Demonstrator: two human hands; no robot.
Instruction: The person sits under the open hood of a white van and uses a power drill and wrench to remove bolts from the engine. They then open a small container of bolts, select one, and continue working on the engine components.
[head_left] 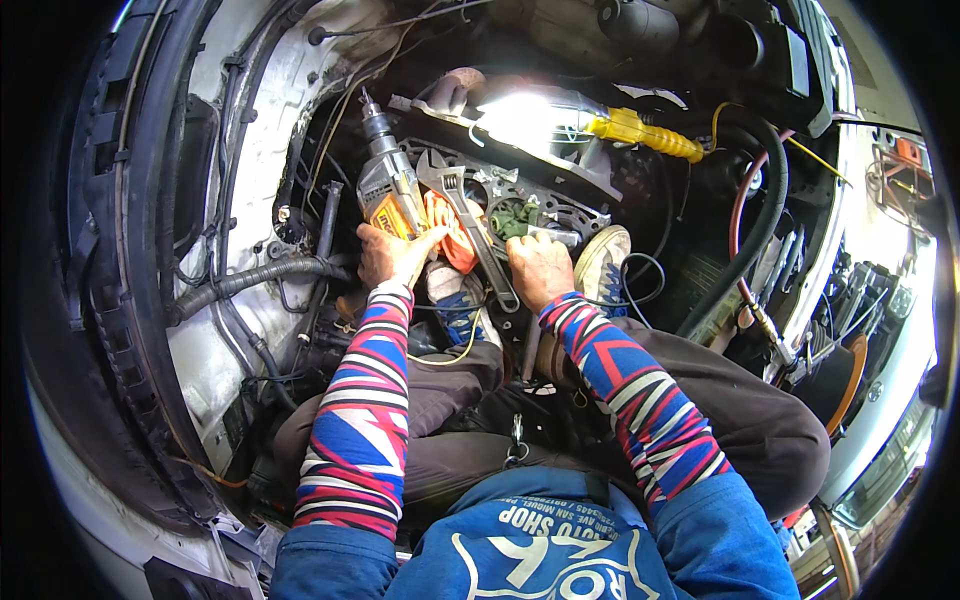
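Note:
My left hand [398, 255] grips the orange-and-grey power drill [380, 185], whose chuck points away from me. Beside it lie an orange cloth [455, 238] and a large adjustable wrench [458, 200], its handle angled down between my hands. My right hand [540, 270] is closed, fingers curled by a short silver cylindrical piece [560, 236] and a green cloth [510, 222]; what exactly it holds is hidden. Beyond them is a grimy metal part with round holes [590, 220].
I sit in an engine bay with both shoes [600, 262] among hoses and cables. A lit yellow work lamp [645, 130] lies at the back. A white body panel [220, 390] borders the left, a thick black hose [755, 250] the right. More machinery [870, 290] shows beyond.

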